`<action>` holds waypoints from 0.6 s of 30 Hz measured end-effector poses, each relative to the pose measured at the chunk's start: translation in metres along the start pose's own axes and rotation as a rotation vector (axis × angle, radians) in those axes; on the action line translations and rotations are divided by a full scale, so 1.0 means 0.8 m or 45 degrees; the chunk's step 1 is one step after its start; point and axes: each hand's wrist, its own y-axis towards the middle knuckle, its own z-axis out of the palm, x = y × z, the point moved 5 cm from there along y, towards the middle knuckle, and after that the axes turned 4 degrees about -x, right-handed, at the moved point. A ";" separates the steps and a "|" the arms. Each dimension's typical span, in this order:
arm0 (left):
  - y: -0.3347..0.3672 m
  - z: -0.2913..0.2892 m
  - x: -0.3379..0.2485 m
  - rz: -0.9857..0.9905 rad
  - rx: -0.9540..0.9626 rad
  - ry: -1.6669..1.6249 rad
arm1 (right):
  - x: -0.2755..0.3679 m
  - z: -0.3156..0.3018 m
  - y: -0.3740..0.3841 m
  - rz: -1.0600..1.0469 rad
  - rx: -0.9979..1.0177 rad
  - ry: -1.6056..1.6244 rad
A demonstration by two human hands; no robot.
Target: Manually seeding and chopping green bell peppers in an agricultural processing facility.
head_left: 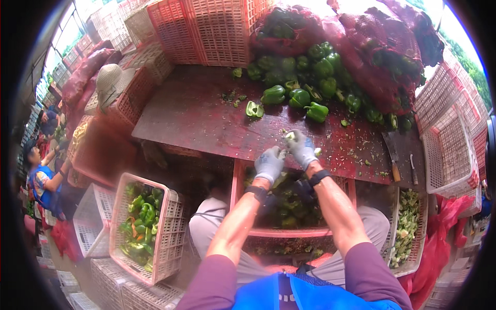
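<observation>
On the blue vest (325,292) in front of us we see a white marking (287,298), only partly in sight. Both our hands wear grey gloves and sit close together over the near edge of the dark red tabletop (191,111), roughly midway along it. Our right hand (301,146) has its fingers bent and closed on a pale green-white piece (290,136). Our left hand (270,164) is just beside it, fingers curled; we cannot tell whether they grip anything.

Toward the far edge lie a halved pepper (254,109) and a few whole green peppers (316,112), with a larger heap (324,68) behind them against red net sacks (380,39). Near the right-hand near corner rest a wooden-handled knife (395,170) and a smaller knife (413,169). Below the near edge, between our knees, stands a pink crate (289,232) with green pieces inside.
</observation>
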 end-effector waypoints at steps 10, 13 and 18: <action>0.175 -0.085 0.023 0.387 -0.271 0.824 | -0.184 -0.394 -0.138 0.014 -0.673 -0.656; 0.227 -0.067 0.067 0.377 -0.294 0.823 | -0.303 -0.517 -0.202 0.371 -0.712 -1.137; 0.229 -0.051 0.063 0.608 -0.226 0.532 | -0.511 -0.630 -0.337 1.038 -0.037 -1.613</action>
